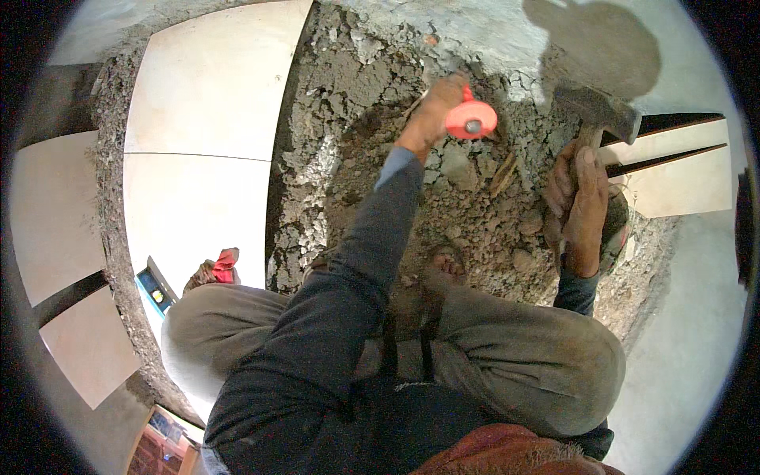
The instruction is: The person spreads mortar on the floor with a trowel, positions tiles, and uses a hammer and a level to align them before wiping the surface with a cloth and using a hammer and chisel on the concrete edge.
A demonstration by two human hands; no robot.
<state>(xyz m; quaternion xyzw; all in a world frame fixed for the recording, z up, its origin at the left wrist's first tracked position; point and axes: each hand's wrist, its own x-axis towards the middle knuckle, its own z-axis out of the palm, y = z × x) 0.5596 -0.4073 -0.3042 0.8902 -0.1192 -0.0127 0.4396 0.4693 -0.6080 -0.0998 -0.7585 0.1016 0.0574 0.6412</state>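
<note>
My left hand (431, 115) reaches forward, its fingers wrapped round a chisel with a round red hand guard (481, 115). The chisel's grey metal end faces up, while its lower end is hidden below the guard. To the right, my right hand (586, 202) grips a hammer (603, 113) by its handle. The hammer's dark steel head stands above my fingers, apart from the chisel. Below both hands lies broken, crumbly grey mortar and rubble (475, 202). My bare foot (447, 263) rests at the near side of the rubble.
Large cream tiles (202, 87) border the rubble on the left. A blue spirit level (156, 290) and a red cloth-like piece (226, 265) lie by my left knee. More tiles (59, 206) are farther left. Another cream tile (685, 186) stands by the right wall (685, 317).
</note>
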